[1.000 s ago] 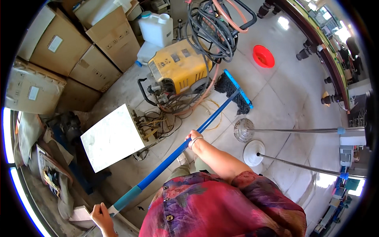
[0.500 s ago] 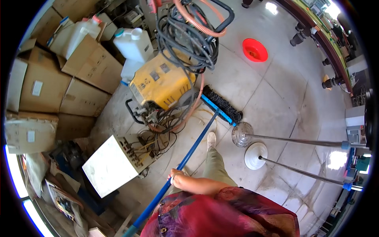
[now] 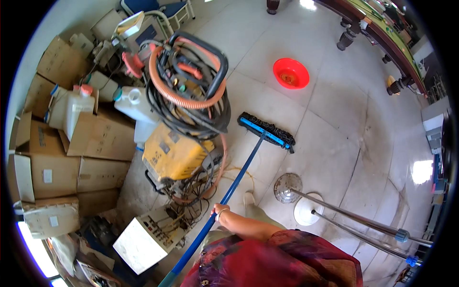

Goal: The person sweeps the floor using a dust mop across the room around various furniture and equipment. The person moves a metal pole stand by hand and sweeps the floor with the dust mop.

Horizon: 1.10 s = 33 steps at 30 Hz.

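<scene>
A: Grip?
B: Right hand (image 3: 220,211) clamped round the handle of the blue dust mop (image 3: 237,177), its head on the tiled floor. Left hand out of view; cannot tell.
A: Hazards?
B: Thin yellow cable (image 3: 252,179) beside the handle could snag. A sideways sweep could topple the round metal base (image 3: 288,188); a long push could strike the red basin (image 3: 291,73).
A: Writing?
B: Markings on the yellow machine (image 3: 174,150), white labels (image 3: 47,176) on cartons (image 3: 55,160); none legible.

pale tiled floor (image 3: 334,115), on it a red basin (image 3: 299,70), black mop head (image 3: 267,132), yellow machine (image 3: 173,154)
</scene>
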Motion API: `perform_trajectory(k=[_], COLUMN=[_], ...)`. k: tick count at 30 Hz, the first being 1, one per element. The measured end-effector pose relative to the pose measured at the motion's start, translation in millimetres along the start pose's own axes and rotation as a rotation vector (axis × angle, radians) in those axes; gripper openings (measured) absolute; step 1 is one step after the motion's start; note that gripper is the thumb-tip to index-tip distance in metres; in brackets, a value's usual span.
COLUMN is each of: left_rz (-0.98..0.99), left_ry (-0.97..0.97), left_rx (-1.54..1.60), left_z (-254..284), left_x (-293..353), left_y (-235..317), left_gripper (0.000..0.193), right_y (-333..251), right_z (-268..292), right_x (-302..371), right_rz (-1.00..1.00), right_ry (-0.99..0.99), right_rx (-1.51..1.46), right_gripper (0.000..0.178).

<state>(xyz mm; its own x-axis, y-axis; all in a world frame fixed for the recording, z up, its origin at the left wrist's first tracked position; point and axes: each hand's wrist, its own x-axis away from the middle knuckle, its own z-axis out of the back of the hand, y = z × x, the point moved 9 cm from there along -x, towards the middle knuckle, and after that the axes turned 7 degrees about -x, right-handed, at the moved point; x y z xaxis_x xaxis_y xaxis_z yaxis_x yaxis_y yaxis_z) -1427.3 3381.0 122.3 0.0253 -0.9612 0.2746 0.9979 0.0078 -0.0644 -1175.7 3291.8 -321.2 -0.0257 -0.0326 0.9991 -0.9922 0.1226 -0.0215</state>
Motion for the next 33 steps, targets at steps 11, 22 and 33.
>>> perform_trajectory(k=[11, 22, 33], left_rz=[-0.513, -0.39, -0.511], left_ry=[0.04, 0.364, 0.487], left_rx=[0.046, 0.078, -0.231], left_z=[22, 125, 196], left_x=[-92, -178, -201], left_y=[224, 203, 262], left_gripper=[0.023, 0.024, 0.021], right_y=[-220, -185, -161], right_z=[-47, -102, -157], right_x=[-11, 34, 68], right_rz=[0.186, 0.153, -0.494], right_ry=[-0.175, -0.127, -0.293], right_rx=[-0.208, -0.091, -0.507], right_gripper=[0.008, 0.019, 0.009])
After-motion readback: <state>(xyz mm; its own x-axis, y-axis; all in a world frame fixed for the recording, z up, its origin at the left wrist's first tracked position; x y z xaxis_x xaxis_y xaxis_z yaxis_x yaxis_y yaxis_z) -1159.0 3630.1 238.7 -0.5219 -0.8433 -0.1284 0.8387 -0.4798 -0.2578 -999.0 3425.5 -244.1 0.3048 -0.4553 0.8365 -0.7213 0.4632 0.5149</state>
